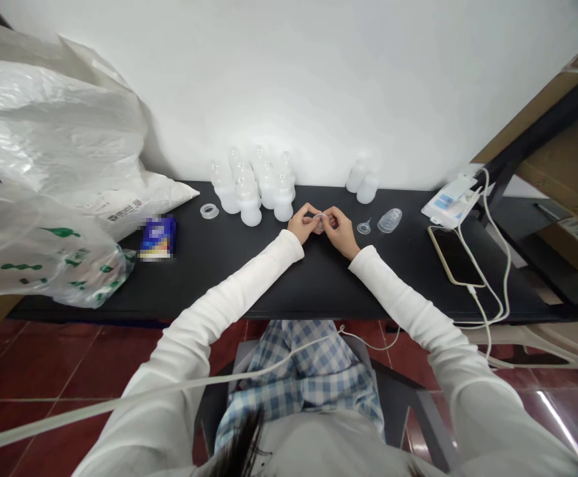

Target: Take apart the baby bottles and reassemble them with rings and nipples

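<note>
My left hand and my right hand meet over the dark table, their fingertips pinching a small clear ring-shaped piece from both sides. The fingers partly hide it. Just right of my right hand lies a clear silicone nipple, and past it a clear dome-shaped bottle cap rests on its side. Several white baby bottles with clear domed tops stand beyond my left hand. A whitish collar ring lies to their left. Two white bottles without domes stand by the wall at right.
Large white plastic bags and a clear bag with green print crowd the left side, beside a blue box. At right lie a phone on a white cable and a white-and-blue packet.
</note>
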A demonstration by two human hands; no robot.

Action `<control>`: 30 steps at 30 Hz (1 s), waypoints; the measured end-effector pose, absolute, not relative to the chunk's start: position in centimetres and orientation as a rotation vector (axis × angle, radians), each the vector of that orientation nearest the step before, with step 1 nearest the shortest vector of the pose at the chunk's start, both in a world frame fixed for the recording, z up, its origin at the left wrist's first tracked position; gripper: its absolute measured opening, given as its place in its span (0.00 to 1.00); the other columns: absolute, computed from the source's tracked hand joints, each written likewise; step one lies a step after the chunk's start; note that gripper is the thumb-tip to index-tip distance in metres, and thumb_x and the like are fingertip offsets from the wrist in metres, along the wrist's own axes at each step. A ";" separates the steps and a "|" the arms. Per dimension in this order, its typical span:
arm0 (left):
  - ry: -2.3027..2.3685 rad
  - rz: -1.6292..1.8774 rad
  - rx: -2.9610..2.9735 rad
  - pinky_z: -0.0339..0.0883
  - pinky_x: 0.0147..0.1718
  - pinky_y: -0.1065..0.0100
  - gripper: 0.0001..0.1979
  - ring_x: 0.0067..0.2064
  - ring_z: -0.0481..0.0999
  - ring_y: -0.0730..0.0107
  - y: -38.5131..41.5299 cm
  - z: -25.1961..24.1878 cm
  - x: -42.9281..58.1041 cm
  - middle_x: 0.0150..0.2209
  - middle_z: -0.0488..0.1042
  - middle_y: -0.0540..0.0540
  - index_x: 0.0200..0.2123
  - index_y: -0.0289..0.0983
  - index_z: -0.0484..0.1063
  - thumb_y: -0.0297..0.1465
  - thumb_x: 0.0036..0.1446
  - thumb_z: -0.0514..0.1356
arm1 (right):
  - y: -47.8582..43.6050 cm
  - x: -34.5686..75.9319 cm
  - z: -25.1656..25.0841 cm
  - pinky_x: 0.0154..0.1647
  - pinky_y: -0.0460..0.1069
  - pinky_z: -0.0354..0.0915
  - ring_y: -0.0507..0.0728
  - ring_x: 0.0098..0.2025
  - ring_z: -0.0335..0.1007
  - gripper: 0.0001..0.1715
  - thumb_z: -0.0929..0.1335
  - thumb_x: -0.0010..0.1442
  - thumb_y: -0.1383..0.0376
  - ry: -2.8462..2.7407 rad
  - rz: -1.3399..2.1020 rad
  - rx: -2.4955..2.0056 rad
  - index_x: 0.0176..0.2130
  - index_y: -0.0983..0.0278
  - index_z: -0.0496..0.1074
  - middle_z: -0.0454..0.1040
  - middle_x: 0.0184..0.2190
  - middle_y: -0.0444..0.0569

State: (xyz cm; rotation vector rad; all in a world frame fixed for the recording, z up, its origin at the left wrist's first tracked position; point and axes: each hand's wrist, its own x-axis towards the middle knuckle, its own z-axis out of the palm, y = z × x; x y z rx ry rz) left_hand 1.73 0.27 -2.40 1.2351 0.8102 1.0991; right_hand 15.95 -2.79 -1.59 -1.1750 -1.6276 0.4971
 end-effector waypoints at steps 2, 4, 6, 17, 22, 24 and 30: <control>0.843 1.108 1.264 0.75 0.28 0.73 0.15 0.24 0.79 0.74 0.3 -2.6 1.8 0.22 0.77 0.55 0.35 0.37 0.67 0.34 0.53 0.71 | -2.7 15.9 -1.6 0.31 0.48 0.60 0.51 0.27 0.59 0.18 0.66 0.64 0.49 -1.628 0.517 -1.161 0.32 0.61 0.67 0.66 0.25 0.41; 0.854 1.111 1.276 0.75 0.28 0.73 0.14 0.24 0.79 0.74 0.3 -2.7 1.8 0.23 0.78 0.55 0.35 0.38 0.67 0.33 0.54 0.70 | -2.6 16.0 -1.7 0.31 0.49 0.61 0.51 0.27 0.60 0.20 0.66 0.63 0.48 -1.620 0.533 -1.147 0.33 0.61 0.67 0.66 0.26 0.42; 0.862 1.120 1.272 0.75 0.28 0.72 0.13 0.25 0.79 0.74 0.3 -2.7 1.8 0.23 0.77 0.54 0.35 0.37 0.67 0.31 0.54 0.69 | -2.5 16.0 -1.9 0.32 0.49 0.62 0.51 0.28 0.62 0.21 0.67 0.63 0.46 -1.606 0.542 -1.145 0.34 0.61 0.68 0.68 0.27 0.43; 0.877 1.170 1.202 0.74 0.35 0.71 0.18 0.28 0.80 0.75 0.7 -3.0 1.9 0.25 0.76 0.55 0.36 0.38 0.62 0.25 0.51 0.70 | -1.7 16.9 -2.9 0.43 0.55 0.74 0.57 0.40 0.75 0.28 0.67 0.61 0.41 -1.580 0.617 -1.153 0.44 0.60 0.76 0.74 0.42 0.52; 0.890 1.180 1.257 0.72 0.32 0.73 0.18 0.26 0.78 0.77 0.7 -3.1 2.0 0.24 0.75 0.57 0.36 0.39 0.61 0.22 0.51 0.68 | -1.9 16.9 -2.5 0.40 0.54 0.74 0.57 0.38 0.73 0.23 0.68 0.62 0.45 -1.644 0.533 -1.176 0.44 0.60 0.77 0.74 0.40 0.51; 0.919 1.187 1.276 0.71 0.31 0.74 0.17 0.25 0.77 0.77 0.7 -3.2 2.0 0.23 0.74 0.58 0.35 0.39 0.61 0.20 0.51 0.67 | -2.0 16.8 -2.3 0.38 0.53 0.72 0.55 0.34 0.70 0.21 0.67 0.63 0.48 -1.677 0.489 -1.190 0.43 0.60 0.77 0.73 0.38 0.50; 0.952 1.178 1.320 0.70 0.30 0.74 0.16 0.25 0.77 0.77 0.4 -2.8 1.8 0.22 0.73 0.59 0.36 0.40 0.62 0.19 0.51 0.64 | -2.2 16.4 -2.2 0.36 0.51 0.69 0.53 0.30 0.64 0.18 0.67 0.64 0.51 -1.684 0.376 -1.232 0.42 0.61 0.76 0.70 0.33 0.47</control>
